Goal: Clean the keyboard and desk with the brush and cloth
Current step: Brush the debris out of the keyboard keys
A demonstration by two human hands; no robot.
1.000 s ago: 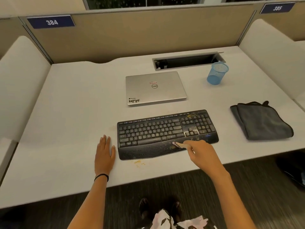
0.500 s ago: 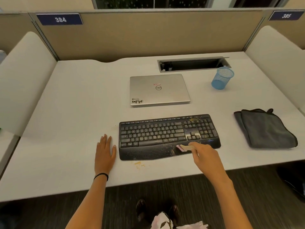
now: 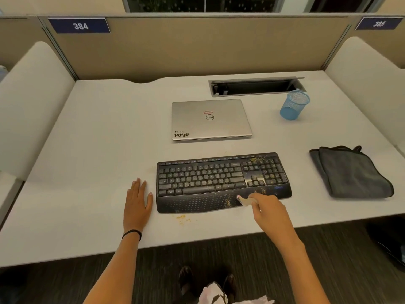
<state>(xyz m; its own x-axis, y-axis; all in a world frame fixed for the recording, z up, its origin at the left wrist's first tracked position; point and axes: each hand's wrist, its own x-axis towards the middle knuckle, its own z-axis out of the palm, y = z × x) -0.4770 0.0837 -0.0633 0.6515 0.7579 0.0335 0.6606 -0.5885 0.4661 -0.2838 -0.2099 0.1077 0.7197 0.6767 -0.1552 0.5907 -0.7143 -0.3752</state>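
On kbd: brush in R hand

my right hand has drawn the brush a little to the right along the front of the keyboard, nearer its edge, and a patch of crumbs now lies just left of it.

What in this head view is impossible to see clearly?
brush: head view, the right hand covers all but its pale tip.
keyboard key letters: head view, too small and blurred.
cable slot inside: head view, too dark.
dark thing on floor: cut off by the right edge.
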